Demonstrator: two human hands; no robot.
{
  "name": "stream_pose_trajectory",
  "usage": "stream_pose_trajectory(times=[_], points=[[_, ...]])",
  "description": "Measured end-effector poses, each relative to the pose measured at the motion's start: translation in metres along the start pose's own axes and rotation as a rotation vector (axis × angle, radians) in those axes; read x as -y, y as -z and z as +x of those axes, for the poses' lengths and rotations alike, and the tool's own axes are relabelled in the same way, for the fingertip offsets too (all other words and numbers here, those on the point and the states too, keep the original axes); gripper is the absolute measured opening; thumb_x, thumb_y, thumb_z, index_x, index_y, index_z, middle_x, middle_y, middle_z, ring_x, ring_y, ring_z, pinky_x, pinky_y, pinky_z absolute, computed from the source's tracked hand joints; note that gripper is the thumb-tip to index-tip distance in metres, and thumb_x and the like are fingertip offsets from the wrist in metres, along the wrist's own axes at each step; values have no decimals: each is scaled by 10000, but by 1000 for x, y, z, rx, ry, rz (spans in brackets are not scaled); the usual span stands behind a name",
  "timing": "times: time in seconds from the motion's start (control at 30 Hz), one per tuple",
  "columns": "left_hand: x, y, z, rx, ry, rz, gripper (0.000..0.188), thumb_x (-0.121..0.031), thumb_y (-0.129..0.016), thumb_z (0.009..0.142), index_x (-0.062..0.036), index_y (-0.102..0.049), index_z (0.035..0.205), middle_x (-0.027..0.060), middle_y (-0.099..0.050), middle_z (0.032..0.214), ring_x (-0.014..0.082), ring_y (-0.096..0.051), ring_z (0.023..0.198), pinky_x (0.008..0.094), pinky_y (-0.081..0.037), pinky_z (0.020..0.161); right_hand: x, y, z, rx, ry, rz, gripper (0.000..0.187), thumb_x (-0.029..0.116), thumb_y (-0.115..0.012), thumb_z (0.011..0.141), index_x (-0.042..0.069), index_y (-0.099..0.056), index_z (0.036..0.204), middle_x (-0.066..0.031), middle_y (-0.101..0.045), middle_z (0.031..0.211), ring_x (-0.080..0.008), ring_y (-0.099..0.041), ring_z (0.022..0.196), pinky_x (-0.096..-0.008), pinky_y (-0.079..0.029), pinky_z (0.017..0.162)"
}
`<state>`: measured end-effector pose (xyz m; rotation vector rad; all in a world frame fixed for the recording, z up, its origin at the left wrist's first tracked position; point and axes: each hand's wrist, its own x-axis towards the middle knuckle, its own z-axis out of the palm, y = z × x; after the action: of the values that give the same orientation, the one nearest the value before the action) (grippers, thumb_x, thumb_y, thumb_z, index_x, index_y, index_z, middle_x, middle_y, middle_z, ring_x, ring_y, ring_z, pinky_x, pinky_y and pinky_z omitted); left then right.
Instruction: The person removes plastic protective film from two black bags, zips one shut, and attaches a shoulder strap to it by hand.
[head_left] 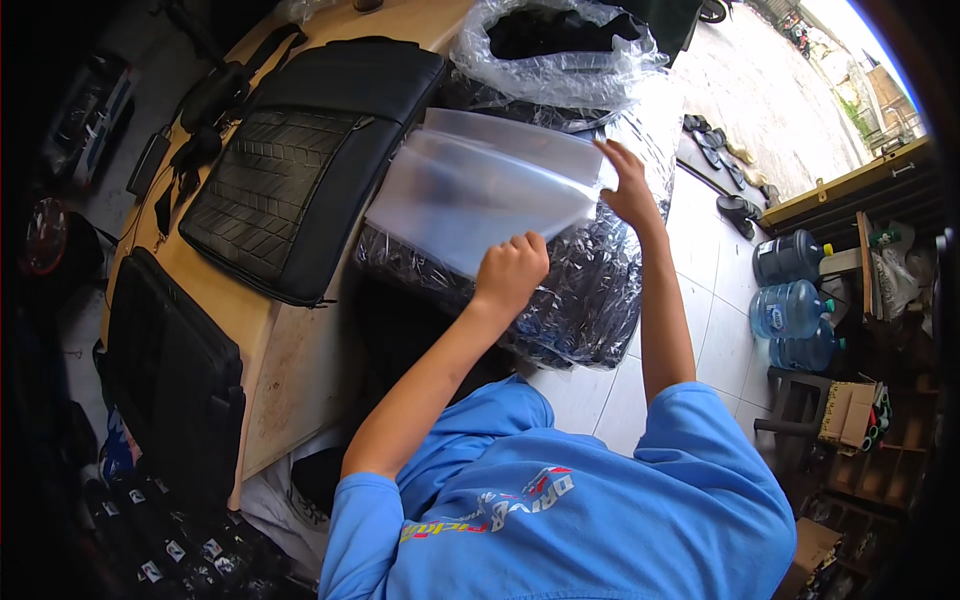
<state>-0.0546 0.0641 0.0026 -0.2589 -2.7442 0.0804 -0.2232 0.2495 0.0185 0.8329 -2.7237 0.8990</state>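
Note:
Both my hands hold a flat clear plastic bag (pixel 470 195) up in front of me. My left hand (pixel 510 272) is closed in a fist on the bag's lower edge. My right hand (pixel 630 185) pinches its upper right corner with the fingers spread along the edge. Under the bag stands a large clear sack (pixel 590 300) stuffed with black items, on the floor beside the wooden table (pixel 290 370). A black quilted bag (pixel 300 170) lies flat on the table just left of the plastic bag.
A second black bag (pixel 170 380) lies at the table's near end. Another clear sack (pixel 555 55) with dark contents sits at the far end. Large blue water bottles (pixel 790 310), sandals (pixel 725 150) and a cardboard box (pixel 850 412) stand on the tiled floor at right.

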Motion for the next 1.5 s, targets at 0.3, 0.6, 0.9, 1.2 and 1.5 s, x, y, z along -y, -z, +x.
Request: stream_pose_trajectory(times=[0.3, 0.6, 0.9, 1.2, 1.5], points=[[63, 99, 91, -461, -24, 95, 67, -67, -588, 749, -97, -529, 761, 46, -590, 658, 199, -638, 606, 320, -501, 545, 72, 4, 16, -239, 106, 245, 747, 250, -816, 665, 104, -491, 1322, -151, -564, 1252, -297, -518, 1175, -388, -397, 1006], [101, 180, 138, -617, -45, 165, 92, -62, -572, 798, -24, -593, 880, 150, -672, 821, 272, -687, 750, 364, -555, 582, 96, 47, 24, -72, -3, 339, 439, 256, -784, 729, 54, -651, 1096, -74, -696, 950, -171, -648, 849, -314, -490, 786], [101, 172, 167, -763, -75, 303, 55, -82, -591, 770, -44, -560, 794, 63, -600, 660, 175, -658, 618, 276, -517, 487, 92, 34, 34, -571, -71, 125, 216, 221, -655, 838, 58, -674, 979, -163, -684, 817, -290, -681, 764, -346, -511, 703], [115, 237, 180, -965, -55, 114, 88, -51, -588, 823, -42, -508, 789, 119, -614, 682, 272, -668, 661, 361, -546, 556, 83, 162, 97, -660, 280, -297, 345, 442, -603, 882, 116, -696, 944, -74, -661, 695, -232, -643, 606, -339, -500, 595], [136, 236, 180, -879, 140, -51, 59, -43, -592, 814, 9, -564, 816, 204, -652, 755, 335, -672, 730, 403, -542, 621, 138, 243, 131, -191, 189, -170, 266, 268, -689, 838, 5, -698, 870, -76, -666, 709, -148, -597, 597, -300, -481, 575]])
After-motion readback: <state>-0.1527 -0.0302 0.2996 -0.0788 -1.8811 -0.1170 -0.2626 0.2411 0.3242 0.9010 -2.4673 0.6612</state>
